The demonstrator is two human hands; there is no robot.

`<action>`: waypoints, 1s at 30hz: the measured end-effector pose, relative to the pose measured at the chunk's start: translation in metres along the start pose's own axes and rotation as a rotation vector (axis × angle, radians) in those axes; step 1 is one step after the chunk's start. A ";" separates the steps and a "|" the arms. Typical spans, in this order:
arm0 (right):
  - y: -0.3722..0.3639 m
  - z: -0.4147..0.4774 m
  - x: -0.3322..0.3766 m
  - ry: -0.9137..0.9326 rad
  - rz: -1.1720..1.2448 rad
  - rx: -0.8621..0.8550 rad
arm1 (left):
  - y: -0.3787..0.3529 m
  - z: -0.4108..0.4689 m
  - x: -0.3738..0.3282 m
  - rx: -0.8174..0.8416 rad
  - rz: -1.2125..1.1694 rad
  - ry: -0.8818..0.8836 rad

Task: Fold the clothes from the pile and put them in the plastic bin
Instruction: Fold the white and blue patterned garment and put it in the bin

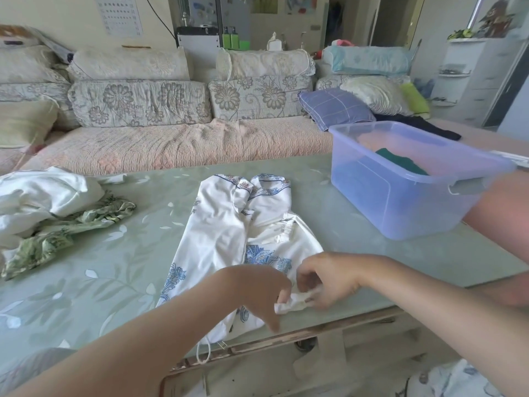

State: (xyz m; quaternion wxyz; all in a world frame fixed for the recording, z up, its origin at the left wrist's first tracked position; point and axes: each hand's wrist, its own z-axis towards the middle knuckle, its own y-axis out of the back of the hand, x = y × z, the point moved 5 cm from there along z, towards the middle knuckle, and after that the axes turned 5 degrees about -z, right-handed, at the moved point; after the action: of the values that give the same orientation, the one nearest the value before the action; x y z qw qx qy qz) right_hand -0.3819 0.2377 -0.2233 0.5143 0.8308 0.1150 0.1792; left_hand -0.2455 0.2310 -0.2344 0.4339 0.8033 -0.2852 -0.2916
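Observation:
A white garment with blue flower print (229,233) lies lengthwise on the green table (114,253), its collar at the far end. At its near end both hands meet over a bunched white corner of the fabric. My left hand (257,290) pinches that corner from the left. My right hand (326,279) grips the same bunch from the right. A translucent blue plastic bin (400,202) stands at the table's right, with dark green and blue folded clothes inside. The pile (43,213) of white and green-patterned clothes lies at the left.
A sofa (171,138) with floral cushions runs behind the table. The table's near edge passes just under my hands, and a white cord hangs over it. More white fabric shows at the bottom right, below the table.

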 end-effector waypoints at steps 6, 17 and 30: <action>0.002 -0.013 -0.008 -0.040 0.043 0.110 | 0.000 -0.004 -0.006 0.151 -0.243 -0.057; 0.049 0.043 -0.039 -0.241 0.385 -0.307 | 0.051 0.021 0.049 -0.359 -0.717 0.029; 0.068 0.153 -0.101 -0.583 0.293 -0.413 | 0.070 0.073 0.181 -0.379 -0.198 0.393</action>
State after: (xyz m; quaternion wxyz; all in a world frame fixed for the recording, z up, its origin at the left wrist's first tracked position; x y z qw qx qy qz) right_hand -0.4094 0.0447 -0.2428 0.6509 0.7333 -0.1948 0.0264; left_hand -0.1910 0.0315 -0.2473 0.5927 0.7729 -0.0565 -0.2195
